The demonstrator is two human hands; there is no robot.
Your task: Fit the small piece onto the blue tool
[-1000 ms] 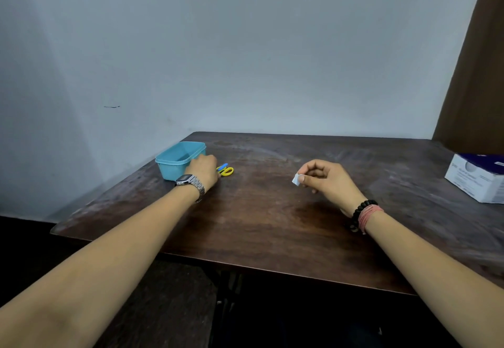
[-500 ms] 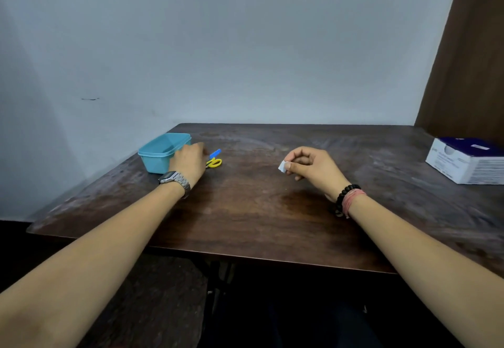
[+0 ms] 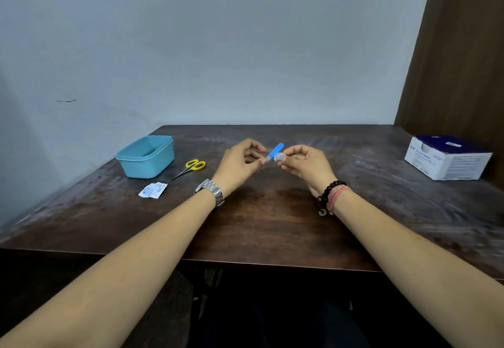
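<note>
Left hand and right hand, fingers pinching blue-capped piece

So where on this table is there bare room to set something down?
Bare wood lies between the right hand and the white box, along the near table edge under both forearms, and behind the hands. The left side is crowded: teal tub, scissors, torn wrapper.

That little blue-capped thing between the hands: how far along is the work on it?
Looks done: an opened white wrapper lies on the table by the scissors, near the blue tub.
In hand: the left hand and right hand pinch the blue-capped piece between fingertips, above the table.
Left: its blue cap seems to be on, and the tub looks empty from here. The white box stands apart.
</note>
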